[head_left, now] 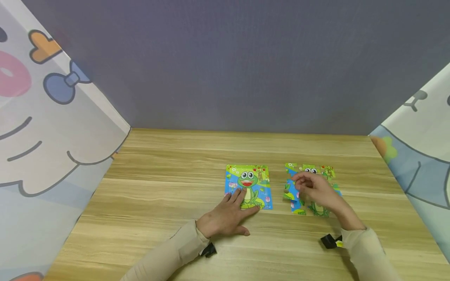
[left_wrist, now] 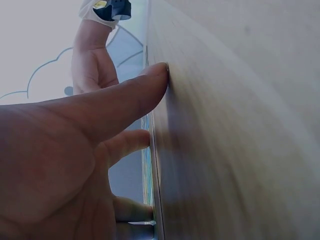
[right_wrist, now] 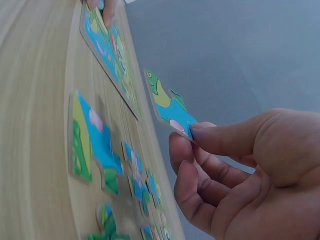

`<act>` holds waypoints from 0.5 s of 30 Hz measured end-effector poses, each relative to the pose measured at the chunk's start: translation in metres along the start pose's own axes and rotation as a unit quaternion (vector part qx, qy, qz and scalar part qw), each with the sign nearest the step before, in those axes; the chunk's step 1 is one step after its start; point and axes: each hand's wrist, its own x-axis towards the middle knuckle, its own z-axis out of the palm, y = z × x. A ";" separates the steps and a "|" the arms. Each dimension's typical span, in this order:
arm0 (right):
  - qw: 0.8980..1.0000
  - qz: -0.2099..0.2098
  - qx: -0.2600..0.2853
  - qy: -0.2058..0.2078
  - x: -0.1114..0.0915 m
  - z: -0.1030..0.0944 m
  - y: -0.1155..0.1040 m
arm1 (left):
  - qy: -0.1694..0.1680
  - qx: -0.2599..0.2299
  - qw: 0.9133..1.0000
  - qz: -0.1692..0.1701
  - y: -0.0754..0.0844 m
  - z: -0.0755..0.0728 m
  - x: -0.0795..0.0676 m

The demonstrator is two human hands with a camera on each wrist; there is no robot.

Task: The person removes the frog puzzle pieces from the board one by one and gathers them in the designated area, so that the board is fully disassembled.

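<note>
My left hand (head_left: 228, 214) rests on the lower part of a frog picture board (head_left: 265, 191), fingers spread and straight, with the thumb on the table. My right hand (head_left: 318, 191) pinches a jigsaw piece (right_wrist: 170, 107) between thumb and fingertips, raised above the table. Green and blue with a bit of pink shows on that piece. Under and around the right hand lie several loose jigsaw pieces (right_wrist: 95, 142) of a like frog picture, set apart with small gaps. The right hand hides some of them in the head view.
The wooden table (head_left: 158, 168) carries the board and pieces. A grey wall panel (head_left: 246, 70) rises behind its far edge. Cartoon-printed side panels (head_left: 63, 156) stand at left and right. A black wrist device (head_left: 328, 241) sits by the right sleeve.
</note>
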 end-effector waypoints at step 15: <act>0.998 0.037 -0.027 0.036 -0.033 -0.025 0.018 | 0.001 -0.004 1.000 0.000 0.000 -0.001 -0.001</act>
